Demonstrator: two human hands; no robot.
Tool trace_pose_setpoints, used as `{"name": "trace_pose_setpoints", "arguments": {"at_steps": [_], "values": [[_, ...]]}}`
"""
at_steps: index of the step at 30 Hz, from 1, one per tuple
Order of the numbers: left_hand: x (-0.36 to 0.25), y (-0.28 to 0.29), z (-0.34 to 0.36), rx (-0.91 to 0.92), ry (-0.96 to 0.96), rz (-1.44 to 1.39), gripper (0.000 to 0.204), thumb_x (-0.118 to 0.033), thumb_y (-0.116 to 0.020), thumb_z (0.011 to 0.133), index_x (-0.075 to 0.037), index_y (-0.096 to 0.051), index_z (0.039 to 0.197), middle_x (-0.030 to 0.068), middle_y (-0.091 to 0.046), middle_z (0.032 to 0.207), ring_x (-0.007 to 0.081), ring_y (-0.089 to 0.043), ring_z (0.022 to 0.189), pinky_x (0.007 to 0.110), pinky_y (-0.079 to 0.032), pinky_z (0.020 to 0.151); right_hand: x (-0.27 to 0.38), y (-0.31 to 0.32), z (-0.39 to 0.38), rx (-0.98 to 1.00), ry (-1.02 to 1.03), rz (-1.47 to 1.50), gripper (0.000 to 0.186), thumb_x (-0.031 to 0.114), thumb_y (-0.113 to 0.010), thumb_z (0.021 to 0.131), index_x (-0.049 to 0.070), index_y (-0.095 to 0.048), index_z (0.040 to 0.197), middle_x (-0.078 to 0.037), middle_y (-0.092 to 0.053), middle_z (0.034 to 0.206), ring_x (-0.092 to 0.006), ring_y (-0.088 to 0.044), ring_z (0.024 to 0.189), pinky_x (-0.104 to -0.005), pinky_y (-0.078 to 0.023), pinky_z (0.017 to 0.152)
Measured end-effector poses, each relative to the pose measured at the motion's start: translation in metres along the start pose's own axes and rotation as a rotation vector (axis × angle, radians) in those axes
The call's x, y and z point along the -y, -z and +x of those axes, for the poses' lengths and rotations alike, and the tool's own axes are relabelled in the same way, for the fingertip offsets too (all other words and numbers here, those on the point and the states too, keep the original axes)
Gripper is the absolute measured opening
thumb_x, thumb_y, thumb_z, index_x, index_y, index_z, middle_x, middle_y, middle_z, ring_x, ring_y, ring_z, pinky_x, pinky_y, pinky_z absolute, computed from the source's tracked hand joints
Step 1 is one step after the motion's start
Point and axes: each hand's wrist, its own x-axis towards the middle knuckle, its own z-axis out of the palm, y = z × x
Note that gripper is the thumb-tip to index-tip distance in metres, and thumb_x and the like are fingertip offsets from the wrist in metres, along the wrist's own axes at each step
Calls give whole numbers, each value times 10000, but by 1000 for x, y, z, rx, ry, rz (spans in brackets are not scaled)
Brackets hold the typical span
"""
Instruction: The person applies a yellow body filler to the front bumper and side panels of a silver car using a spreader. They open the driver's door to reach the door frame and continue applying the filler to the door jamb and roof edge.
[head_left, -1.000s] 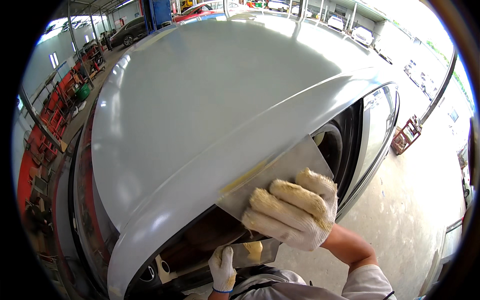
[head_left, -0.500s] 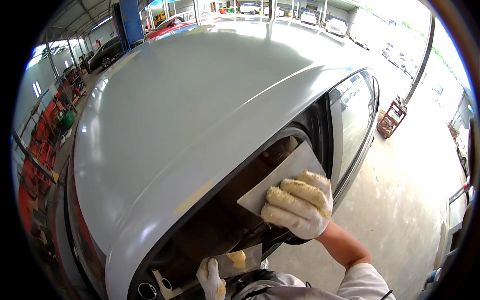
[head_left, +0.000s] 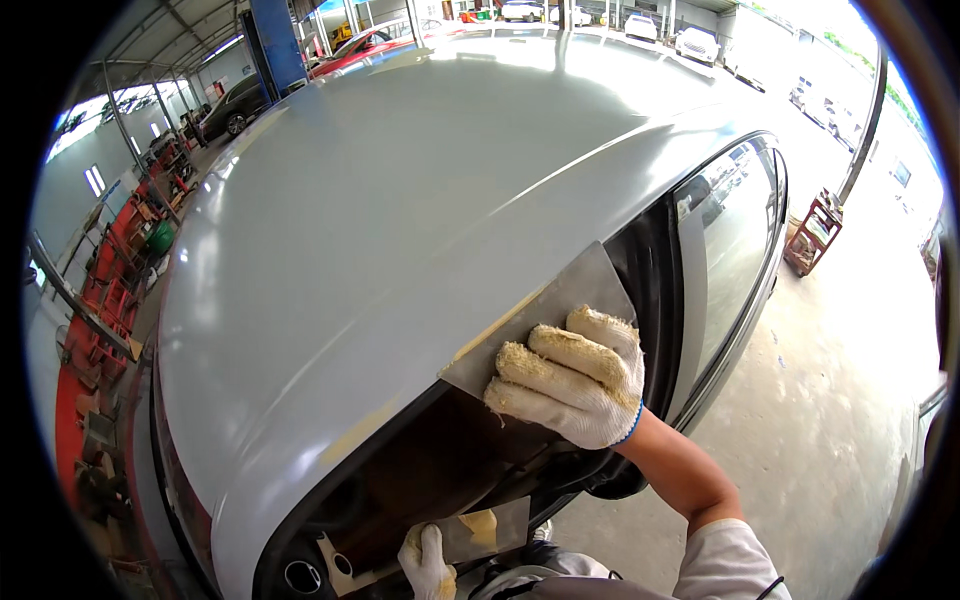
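Note:
My right hand (head_left: 575,378), in a stained white knit glove, grips a flat grey metal putty spreader (head_left: 598,280). The spreader's long edge rests on the side edge of a grey car roof (head_left: 330,220), above the door opening. Yellow putty (head_left: 500,328) shows in a thin line along that edge. A smeared putty patch (head_left: 360,430) lies on the roof edge nearer to me. Low in the view, my gloved left hand (head_left: 430,562) pinches a second flat plate (head_left: 458,540) between thumb and fingers. A dab of yellow putty (head_left: 483,528) sits on this plate.
The dark door opening (head_left: 400,480) lies below the roof edge, with a rear side window (head_left: 735,220) beyond. A red tool cart (head_left: 815,235) stands on the concrete floor at right. Red racks (head_left: 105,290) with clutter line the left wall; other cars are parked far back.
My right hand has brought the spreader left and up from over the door opening onto the roof edge, where a putty line now shows. My left hand has barely moved. The view has shifted slightly.

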Motion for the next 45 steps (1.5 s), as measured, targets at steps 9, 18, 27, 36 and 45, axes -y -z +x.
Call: {"name": "trace_pose_setpoints", "arguments": {"at_steps": [9, 18, 27, 36, 45], "values": [[-33, -17, 6, -30, 221, -124, 314, -203, -513, 992, 66, -577, 844, 41, -508, 735, 102, -423, 685, 304, -379, 613, -3, -3, 0, -10, -2, 39, 360, 250, -755, 680, 263, -724, 1038, 41, -688, 977, -181, -637, 813, -343, -457, 602], [-19, -17, 6, -50, 82, -26, 298, -211, -533, 971, 48, -580, 830, 3, -492, 717, 86, -413, 674, 301, -358, 583, -4, 4, -13, 27, -23, -28, 390, 291, -731, 663, 331, -726, 1051, 67, -688, 998, -178, -643, 883, -370, -450, 649], [-13, -15, 1, -20, 243, -139, 302, -239, -551, 995, 55, -617, 986, 178, -590, 874, 279, -546, 771, 402, -449, 704, -3, 8, -17, 64, -41, -18, 378, 310, -727, 730, 303, -715, 1108, 70, -693, 1047, -178, -636, 945, -374, -463, 706], [-40, -24, 10, -29, 282, -84, 315, -208, -514, 986, 70, -585, 855, 48, -506, 737, 113, -425, 680, 319, -380, 612, -2, 22, 7, 73, -46, 44, 348, 222, -700, 793, 221, -720, 1141, 30, -698, 1121, -192, -631, 998, -384, -474, 789], [-29, -27, 10, -56, 366, -330, 285, -206, -526, 983, 55, -608, 901, 36, -563, 783, 111, -499, 717, 294, -429, 643, 10, 34, -15, 69, -72, 46, 330, 227, -712, 767, 243, -747, 1095, 52, -702, 1085, -186, -626, 981, -400, -442, 772]]}}
